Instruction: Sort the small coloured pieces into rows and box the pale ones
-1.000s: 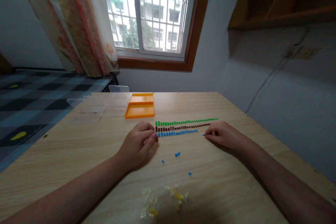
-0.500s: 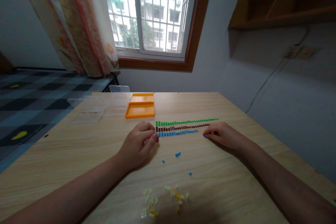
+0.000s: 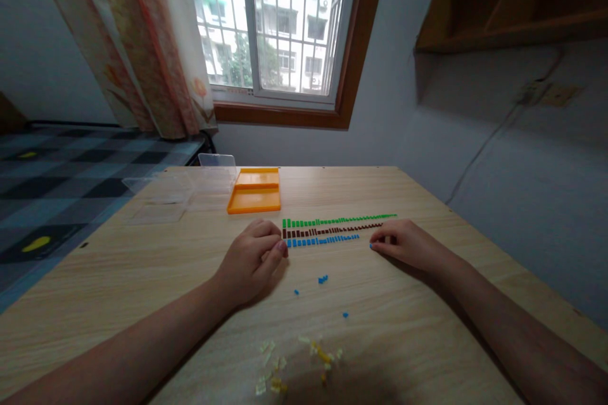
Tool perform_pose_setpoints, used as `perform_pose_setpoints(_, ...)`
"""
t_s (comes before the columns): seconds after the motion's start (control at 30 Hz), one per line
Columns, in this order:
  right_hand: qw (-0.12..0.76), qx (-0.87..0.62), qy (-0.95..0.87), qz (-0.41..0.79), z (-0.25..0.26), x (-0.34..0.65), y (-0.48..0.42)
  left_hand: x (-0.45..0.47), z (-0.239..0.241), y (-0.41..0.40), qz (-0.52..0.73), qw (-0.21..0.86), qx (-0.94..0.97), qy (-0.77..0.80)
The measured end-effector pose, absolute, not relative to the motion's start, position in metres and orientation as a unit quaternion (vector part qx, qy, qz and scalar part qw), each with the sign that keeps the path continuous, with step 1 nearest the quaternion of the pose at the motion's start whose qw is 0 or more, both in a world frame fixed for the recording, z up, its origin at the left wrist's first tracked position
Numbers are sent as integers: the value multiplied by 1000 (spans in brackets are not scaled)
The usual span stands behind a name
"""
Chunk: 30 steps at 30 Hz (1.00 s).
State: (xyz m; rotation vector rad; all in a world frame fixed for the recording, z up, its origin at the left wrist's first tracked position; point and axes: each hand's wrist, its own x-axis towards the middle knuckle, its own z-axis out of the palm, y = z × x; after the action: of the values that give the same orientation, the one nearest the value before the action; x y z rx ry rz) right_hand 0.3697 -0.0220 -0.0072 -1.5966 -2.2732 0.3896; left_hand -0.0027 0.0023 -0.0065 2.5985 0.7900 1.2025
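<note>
Obs.: three rows of tiny pieces lie side by side on the bench (image 3: 142, 266), with the green row (image 3: 339, 221) farthest from me, the brown row (image 3: 332, 231) in the middle and the blue row (image 3: 323, 240) nearest. The blue row is the shortest.

Left hand (image 3: 251, 262): rests on the bench, curled nearly closed, thumb laid along the forefinger. The thumb tip sits just at the left end of the blue row. I see nothing in its grip.

Right hand (image 3: 408, 243): fingers bent, tips down at a single blue piece (image 3: 371, 245), which lies apart from the right end of the blue row. I cannot tell whether the piece is pinched or only touched.

Loose stock: a few blue pieces (image 3: 322, 279) lie scattered nearer me, and a pale yellow heap (image 3: 294, 364) lies nearer again. The orange tray (image 3: 255, 191) and the clear lid (image 3: 180, 193) are well apart at the far left.

Risks, as I judge them:
- The pieces are small and light, and the rows lie close together. A sideways slip of either hand could knock the blue row into the brown one.
- A push from the left thumb could ripple down the whole row.
- The single piece could skid or flip under my fingertips on the smooth wood.
- My right forearm lies near the loose blue pieces, and dragging it could scatter them.
</note>
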Motion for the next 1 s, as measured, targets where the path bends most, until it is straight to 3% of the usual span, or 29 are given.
perform_pose_setpoints(1.0,194,-594,-773,111,-15,359,-19,0,-7,1,402,82,872,268)
